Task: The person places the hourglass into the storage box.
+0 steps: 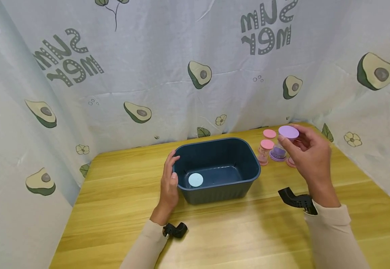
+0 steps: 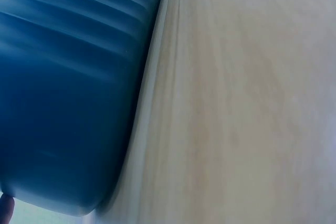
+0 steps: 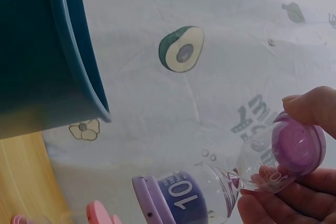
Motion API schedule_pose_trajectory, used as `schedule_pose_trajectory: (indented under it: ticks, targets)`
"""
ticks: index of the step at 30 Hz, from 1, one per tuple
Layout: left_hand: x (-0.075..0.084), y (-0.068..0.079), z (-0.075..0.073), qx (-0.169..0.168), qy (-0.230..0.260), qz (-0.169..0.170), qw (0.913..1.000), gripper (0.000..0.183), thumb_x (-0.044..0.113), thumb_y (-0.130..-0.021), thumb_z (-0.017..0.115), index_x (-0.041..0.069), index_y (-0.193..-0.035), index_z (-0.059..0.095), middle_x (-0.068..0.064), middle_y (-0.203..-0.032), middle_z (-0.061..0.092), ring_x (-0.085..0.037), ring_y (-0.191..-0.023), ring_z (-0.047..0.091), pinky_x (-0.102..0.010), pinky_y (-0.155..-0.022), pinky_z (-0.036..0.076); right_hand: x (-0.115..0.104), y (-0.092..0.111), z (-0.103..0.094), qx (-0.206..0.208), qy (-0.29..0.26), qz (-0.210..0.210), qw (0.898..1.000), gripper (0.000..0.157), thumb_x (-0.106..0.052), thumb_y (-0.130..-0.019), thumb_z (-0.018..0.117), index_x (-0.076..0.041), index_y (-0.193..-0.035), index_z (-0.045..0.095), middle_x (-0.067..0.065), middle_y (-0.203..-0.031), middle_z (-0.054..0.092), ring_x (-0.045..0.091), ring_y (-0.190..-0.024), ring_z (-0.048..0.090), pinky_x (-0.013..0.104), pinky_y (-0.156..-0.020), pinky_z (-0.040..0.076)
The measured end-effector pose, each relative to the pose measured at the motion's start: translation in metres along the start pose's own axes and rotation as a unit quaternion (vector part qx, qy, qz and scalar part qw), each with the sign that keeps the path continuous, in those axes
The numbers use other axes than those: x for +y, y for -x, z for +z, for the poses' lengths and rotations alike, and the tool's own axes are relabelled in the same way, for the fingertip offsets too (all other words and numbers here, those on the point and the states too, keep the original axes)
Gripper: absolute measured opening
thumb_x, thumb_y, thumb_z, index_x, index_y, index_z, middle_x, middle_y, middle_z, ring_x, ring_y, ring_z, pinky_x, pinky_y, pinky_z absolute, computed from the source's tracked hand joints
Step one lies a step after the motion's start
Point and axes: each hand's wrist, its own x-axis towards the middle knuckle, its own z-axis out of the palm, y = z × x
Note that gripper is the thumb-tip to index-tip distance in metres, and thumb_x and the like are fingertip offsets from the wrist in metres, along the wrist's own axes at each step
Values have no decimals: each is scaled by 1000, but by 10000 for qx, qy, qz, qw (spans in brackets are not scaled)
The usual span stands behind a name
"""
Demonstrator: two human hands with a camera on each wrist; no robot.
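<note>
My right hand (image 1: pixel 312 153) holds a purple-capped sand timer (image 3: pixel 189 195) by its upper end, thumb on one side and fingers on the other. The timer is clear, narrow-waisted and has a "10" on its purple band. Whether its base touches the table cannot be told. Beside it are pink-capped sand timers (image 1: pixel 263 155), one partly hidden behind my hand. My left hand (image 1: pixel 169 186) rests against the left end of a dark blue bin (image 1: pixel 220 192), fingers fairly straight along the wall. Inside the bin lies a light blue round-topped thing (image 1: pixel 196 180), its lower part hidden.
The bin stands on a wood-grain table (image 1: pixel 120 194), left of the timers. A pale curtain (image 1: pixel 168 48) printed with avocados hangs along the table's back edge and the sides. Both wrists carry black camera mounts (image 1: pixel 297 200).
</note>
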Motion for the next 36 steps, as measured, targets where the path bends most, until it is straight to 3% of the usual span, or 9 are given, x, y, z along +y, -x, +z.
schedule_pose_trajectory:
  ticks: [11,21,29,36]
  targets:
    - [2,0,0,-30,-30,-102,9999,53,36,-99,24,9,-141,41,-8,-156,27,-25,-143,24,-60,-110,23,-9,4,1,-64,-35,22,10000,46,-9,-81,76,-4,-124,63,-4,-107,64,8,-94,62,10,-82,47]
    - [2,0,-1,-10,-4,-84,10000,50,28,-96,28,9,-141,41,-10,-156,27,-28,-143,24,-60,-111,22,-13,5,7,-234,-308,-508,9980,46,1,-78,75,-1,-122,64,-1,-108,65,7,-95,65,13,-82,49]
    - [3,-1,-1,-22,73,-89,9999,50,18,-93,30,6,-140,40,-14,-155,27,-31,-143,24,-61,-110,21,-18,9,13,-380,-19,-500,9980,46,-9,-81,76,-5,-124,63,-2,-111,63,6,-97,62,12,-85,47]
    - [4,0,-1,-22,18,-78,10000,50,23,-95,29,8,-141,41,-13,-156,26,-29,-143,24,-61,-110,21,-22,9,17,-499,-13,-616,9969,46,-9,-81,76,-3,-123,62,3,-112,64,4,-98,62,11,-85,47]
